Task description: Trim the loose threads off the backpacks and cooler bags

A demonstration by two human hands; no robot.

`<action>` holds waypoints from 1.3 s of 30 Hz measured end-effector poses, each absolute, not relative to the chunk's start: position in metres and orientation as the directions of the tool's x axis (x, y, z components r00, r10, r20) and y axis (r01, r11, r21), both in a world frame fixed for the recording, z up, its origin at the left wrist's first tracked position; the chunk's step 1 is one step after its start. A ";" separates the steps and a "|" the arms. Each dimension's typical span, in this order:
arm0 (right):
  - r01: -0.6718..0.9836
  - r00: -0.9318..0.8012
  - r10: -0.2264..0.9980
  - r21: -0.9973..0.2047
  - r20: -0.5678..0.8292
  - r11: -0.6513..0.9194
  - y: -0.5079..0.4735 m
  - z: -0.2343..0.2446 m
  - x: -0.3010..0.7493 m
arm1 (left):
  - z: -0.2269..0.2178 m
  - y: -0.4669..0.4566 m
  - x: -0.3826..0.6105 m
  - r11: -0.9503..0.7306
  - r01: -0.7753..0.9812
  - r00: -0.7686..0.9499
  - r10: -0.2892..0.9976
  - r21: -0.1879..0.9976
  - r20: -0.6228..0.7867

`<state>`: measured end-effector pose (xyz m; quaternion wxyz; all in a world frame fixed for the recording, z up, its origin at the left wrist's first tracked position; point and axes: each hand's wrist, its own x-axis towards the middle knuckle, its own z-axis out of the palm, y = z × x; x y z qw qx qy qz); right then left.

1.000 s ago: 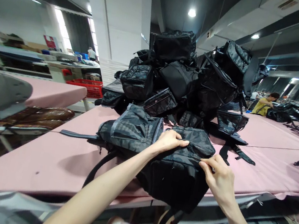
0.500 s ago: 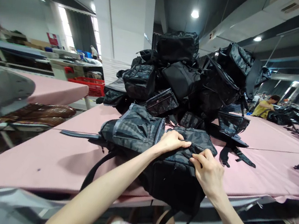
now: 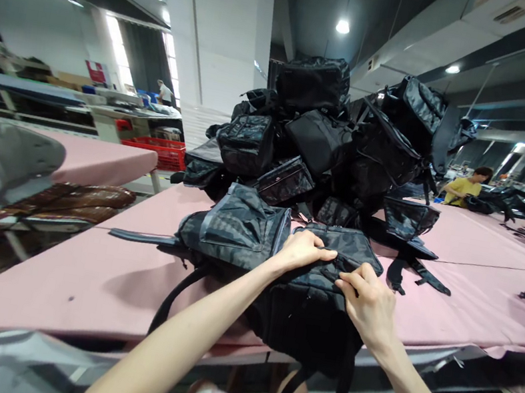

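Note:
A black and dark-grey camouflage backpack [image 3: 307, 316] lies at the table's front edge, its straps hanging down over the edge. My left hand [image 3: 304, 250] is closed on the upper part of the bag, thumb pointing right along its fabric. Just to the right, my right hand [image 3: 368, 302] pinches the bag's edge near a seam or zipper; the exact bit between the fingertips is hidden. The bag's open flap [image 3: 238, 219], with a pocket and grey edging, spreads out to the left.
Behind the bag rises a tall pile of similar dark backpacks [image 3: 320, 139] on the pink-covered table [image 3: 124, 287]. A grey chair [image 3: 9, 159] and a red crate [image 3: 161, 153] are at the left. A person in yellow [image 3: 464, 188] works at the far right.
Both hands keep their places on the backpack, with only a slight shift of the fingers. A strap below the bag hangs more visibly at the right. The view has moved a little.

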<state>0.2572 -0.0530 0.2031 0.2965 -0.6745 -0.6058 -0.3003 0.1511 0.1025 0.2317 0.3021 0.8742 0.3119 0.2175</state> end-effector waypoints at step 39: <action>0.997 0.023 0.609 0.028 0.793 -0.073 -0.055 0.200 0.264 | 0.230 0.107 0.156 -0.576 0.415 0.731 0.672 0.704 0.119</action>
